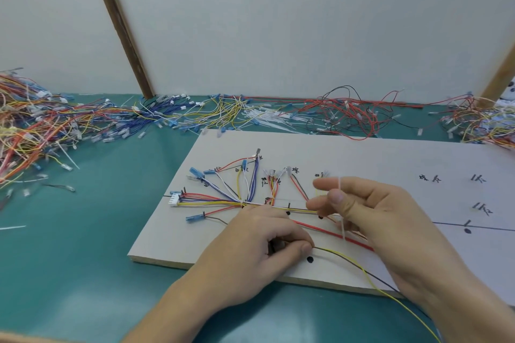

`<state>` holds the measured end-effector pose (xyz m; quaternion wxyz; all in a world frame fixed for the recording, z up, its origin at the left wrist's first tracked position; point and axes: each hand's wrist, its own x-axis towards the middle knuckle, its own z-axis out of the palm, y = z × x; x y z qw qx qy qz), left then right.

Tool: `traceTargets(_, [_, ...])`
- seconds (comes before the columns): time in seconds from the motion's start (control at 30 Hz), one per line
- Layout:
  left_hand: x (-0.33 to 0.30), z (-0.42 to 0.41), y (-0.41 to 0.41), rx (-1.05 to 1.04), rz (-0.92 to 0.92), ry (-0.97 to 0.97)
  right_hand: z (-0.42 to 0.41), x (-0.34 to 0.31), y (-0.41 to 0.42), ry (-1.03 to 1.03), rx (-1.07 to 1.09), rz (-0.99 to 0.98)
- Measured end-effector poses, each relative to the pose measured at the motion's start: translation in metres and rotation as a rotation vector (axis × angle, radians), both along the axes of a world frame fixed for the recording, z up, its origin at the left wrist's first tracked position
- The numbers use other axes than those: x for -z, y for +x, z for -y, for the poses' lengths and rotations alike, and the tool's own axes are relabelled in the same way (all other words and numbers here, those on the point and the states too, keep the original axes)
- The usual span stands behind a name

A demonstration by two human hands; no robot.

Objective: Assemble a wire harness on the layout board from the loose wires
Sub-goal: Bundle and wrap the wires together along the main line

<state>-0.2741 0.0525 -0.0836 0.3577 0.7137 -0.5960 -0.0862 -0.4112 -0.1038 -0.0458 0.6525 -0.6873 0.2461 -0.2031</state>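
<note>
Layout board (pixel 376 153) lies on the green counter (pixel 97 231), harness wires (pixel 223 198) fanned across it. Left hand (pixel 250 248) pinches yellow and dark wires (pixel 348 259) in a narrow grip. Right hand (pixel 370 209) pinches a white cable tie (pixel 342 220). Loose wires (pixel 36 125) heaped behind.

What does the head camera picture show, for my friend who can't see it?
Two hands work on a white layout board: the left hand pinches yellow and dark wires, the right hand holds a thin white tie. Heaps of loose wires lie behind.
</note>
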Motion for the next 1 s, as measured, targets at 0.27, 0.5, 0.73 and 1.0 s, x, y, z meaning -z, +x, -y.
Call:
traceTargets(0.27, [0.001, -0.002, 0.002, 0.034, -0.086, -0.026, -0.008, 0.001, 0.002, 0.057, 0.036, 0.079])
traceTargets(0.5, [0.000, -0.002, 0.002, 0.038, -0.099, -0.062, -0.015, 0.005, 0.001, 0.038, -0.006, 0.052])
traceTargets(0.73, [0.003, -0.002, 0.003, 0.042, -0.158, -0.062, -0.018, 0.005, -0.003, -0.014, -0.045, -0.046])
traceTargets(1.0, [0.002, -0.002, 0.001, 0.001, -0.162, -0.106, -0.020, 0.003, -0.010, -0.042, -0.118, -0.155])
